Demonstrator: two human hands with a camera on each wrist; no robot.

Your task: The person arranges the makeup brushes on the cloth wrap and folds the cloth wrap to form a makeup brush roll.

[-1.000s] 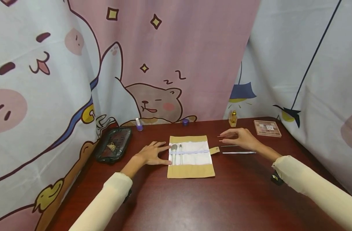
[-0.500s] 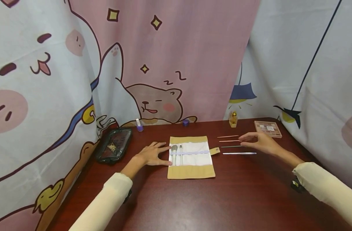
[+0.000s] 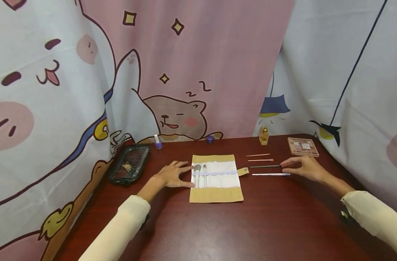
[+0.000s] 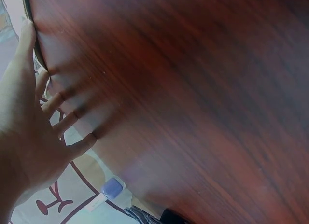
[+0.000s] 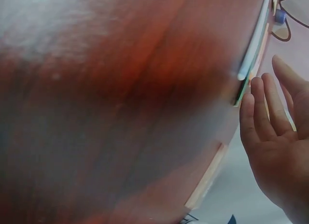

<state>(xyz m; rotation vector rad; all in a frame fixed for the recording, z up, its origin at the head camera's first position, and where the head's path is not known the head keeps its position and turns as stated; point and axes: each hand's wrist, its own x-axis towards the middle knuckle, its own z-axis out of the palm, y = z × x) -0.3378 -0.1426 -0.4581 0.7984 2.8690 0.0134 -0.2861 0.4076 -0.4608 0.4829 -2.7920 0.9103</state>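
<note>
My left hand (image 3: 171, 175) lies flat at the brush roll (image 3: 216, 177); my relaxed right hand (image 3: 305, 168) reaches the dark-handled brush (image 3: 265, 166), needing a fingertip pinch.

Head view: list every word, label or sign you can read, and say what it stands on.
"z Z": on the pink curtain, drawn above the sleeping bear.
Palette: a pale label on the lid, too small to read.
Pouch: print too blurred to read.
Nothing else is legible.
</note>
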